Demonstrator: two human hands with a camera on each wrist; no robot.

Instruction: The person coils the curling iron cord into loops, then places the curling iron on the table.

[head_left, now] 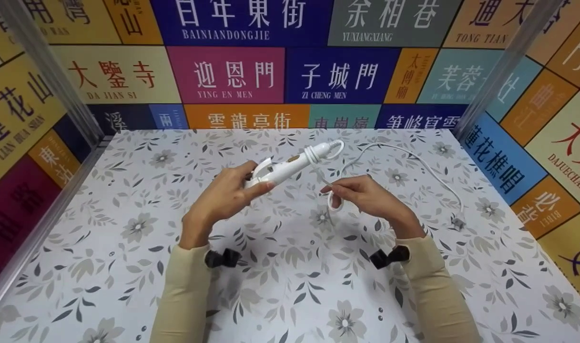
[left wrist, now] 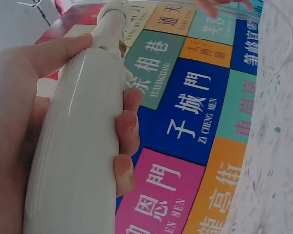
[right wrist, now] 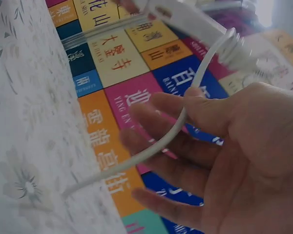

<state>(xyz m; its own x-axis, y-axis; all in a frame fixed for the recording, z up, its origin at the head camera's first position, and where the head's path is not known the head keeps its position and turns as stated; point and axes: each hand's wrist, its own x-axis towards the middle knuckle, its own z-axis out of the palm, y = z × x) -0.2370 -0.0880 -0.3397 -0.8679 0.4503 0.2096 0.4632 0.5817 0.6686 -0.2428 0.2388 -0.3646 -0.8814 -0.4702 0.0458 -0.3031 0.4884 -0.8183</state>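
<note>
My left hand (head_left: 225, 195) grips a white curling iron (head_left: 286, 172), its thumb along the near side and its fingers curled round the body. The iron is held tilted above the table, its cord end up to the right. In the left wrist view the smooth white body (left wrist: 83, 136) fills the palm. Several turns of white cord (right wrist: 158, 146) circle the iron's cord end. My right hand (head_left: 366, 195) pinches the cord between thumb and forefinger, just right of the iron; its other fingers are spread loosely, as the right wrist view shows. A small loop hangs below the pinch.
The remaining cord arcs over the table to the right, ending at a plug (head_left: 458, 223). A white floral cover (head_left: 270, 286) lies over the table. Colourful panels (head_left: 337, 76) with printed characters stand behind and at both sides. Each sleeve has a dark wrist mount (head_left: 223, 258).
</note>
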